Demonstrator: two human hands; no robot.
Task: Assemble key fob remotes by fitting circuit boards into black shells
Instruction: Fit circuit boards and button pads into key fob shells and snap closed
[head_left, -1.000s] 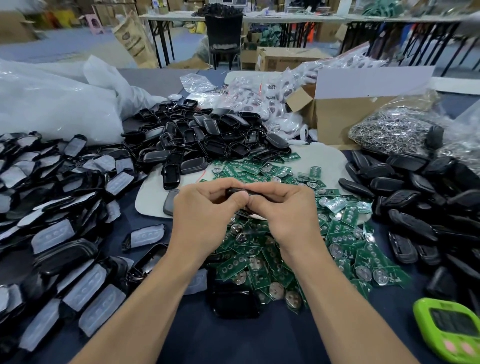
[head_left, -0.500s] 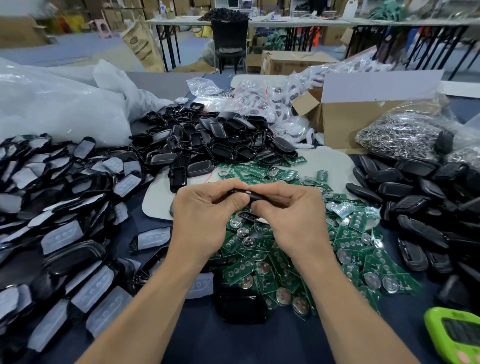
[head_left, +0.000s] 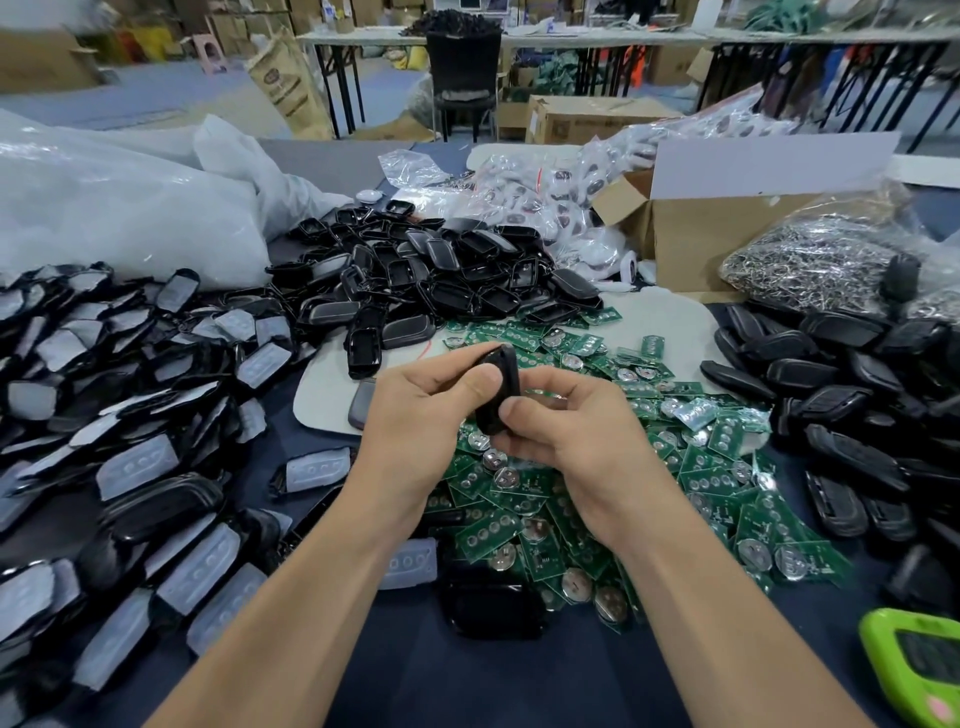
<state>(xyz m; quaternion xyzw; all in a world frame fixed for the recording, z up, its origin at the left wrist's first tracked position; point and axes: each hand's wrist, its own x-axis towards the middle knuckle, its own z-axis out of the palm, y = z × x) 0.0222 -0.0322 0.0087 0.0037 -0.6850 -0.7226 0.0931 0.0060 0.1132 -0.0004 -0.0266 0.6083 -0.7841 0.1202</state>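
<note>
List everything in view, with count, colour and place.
held fob: one, black, between both hands
circuit boards: many, green, heap at centre
open shells: many, black, heap behind the boards
shells with pads: many, black and whitish, heap at left
closed fobs: many, black, heap at right
plastic sack: one, white, far left
cardboard box: one, brown, far right
metal rings: many, silver, bagged, beside the box
device: one, green, near right corner
left hand: one, grips the fob
right hand: one, grips the fob
</note>
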